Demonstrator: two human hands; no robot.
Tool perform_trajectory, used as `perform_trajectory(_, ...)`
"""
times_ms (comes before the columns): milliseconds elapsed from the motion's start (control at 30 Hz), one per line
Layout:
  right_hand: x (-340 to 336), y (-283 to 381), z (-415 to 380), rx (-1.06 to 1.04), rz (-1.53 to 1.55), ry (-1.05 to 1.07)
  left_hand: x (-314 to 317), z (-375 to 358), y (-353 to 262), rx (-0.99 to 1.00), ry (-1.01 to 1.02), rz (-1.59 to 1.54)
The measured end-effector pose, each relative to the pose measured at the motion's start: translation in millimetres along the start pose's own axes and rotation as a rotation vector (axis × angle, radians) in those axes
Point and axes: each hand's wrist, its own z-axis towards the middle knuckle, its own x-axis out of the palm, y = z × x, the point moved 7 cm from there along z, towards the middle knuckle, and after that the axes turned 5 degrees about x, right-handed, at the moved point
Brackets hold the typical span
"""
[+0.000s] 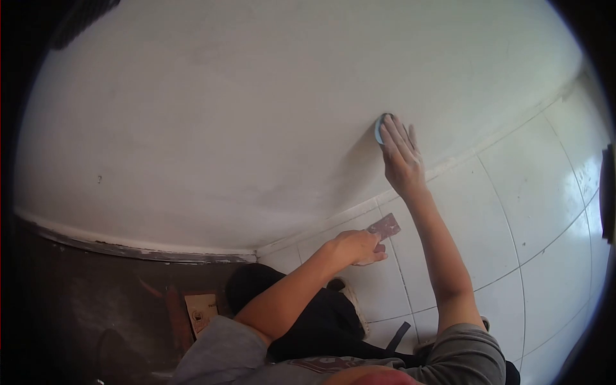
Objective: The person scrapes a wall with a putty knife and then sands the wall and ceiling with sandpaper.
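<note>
My right hand (402, 153) is raised against the pale wall (224, 115), its fingers closed over a round pad with a light blue edge (379, 130). The pad lies flat on the wall and casts a shadow down to the left. Lower down, my left hand (361, 248) holds a small reddish-brown rectangular piece (385, 228), dusty with white, over the floor tiles. The fingers of this hand are pressed round one end of it.
White floor tiles (475, 224) with dark joints meet the wall on the right. At the lower left are a dark floor (109, 301), a worn wall edge (173, 255) and a tan printed packet (203, 309). My knees and shoes are below my hands.
</note>
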Motion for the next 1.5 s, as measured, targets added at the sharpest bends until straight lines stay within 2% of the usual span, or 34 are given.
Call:
perform_trajectory(100,1,0,3,-0.018,-0.025,0.036,-2,6,0,-0.005,-0.079,0.017)
perform_trajectory(300,12,-22,-29,-0.035,-0.069,0.136,-10,4,-7,0.177,-0.227,-0.027)
perform_trajectory(467,-9,5,-12,-0.028,-0.007,0.181,8,13,13,0.066,-0.059,-0.002)
perform_trajectory(600,-23,42,26,-0.114,0.074,0.159,5,13,4,0.039,0.028,0.049)
perform_trajectory(700,-3,18,19,-0.118,0.0,0.146,3,15,2,0.128,-0.07,-0.053)
perform_trajectory(867,13,-15,-26,-0.088,-0.014,0.205,-3,6,-2,0.109,-0.09,-0.048)
perform_trajectory(1033,0,-6,-28,-0.021,-0.016,0.211,1,6,3,0.077,-0.058,-0.022)
perform_trajectory(1100,-9,8,-6,-0.02,0.015,0.132,3,8,5,0.117,-0.059,0.013)
perform_trajectory(1233,-6,14,19,-0.008,0.002,0.074,-3,7,-3,0.064,-0.02,0.049)
perform_trajectory(1333,10,-13,-7,-0.087,0.004,0.118,-6,5,-5,0.064,-0.018,0.043)
perform_trajectory(1500,11,-22,-38,-0.042,-0.04,0.17,-6,0,-1,0.073,-0.074,0.014)
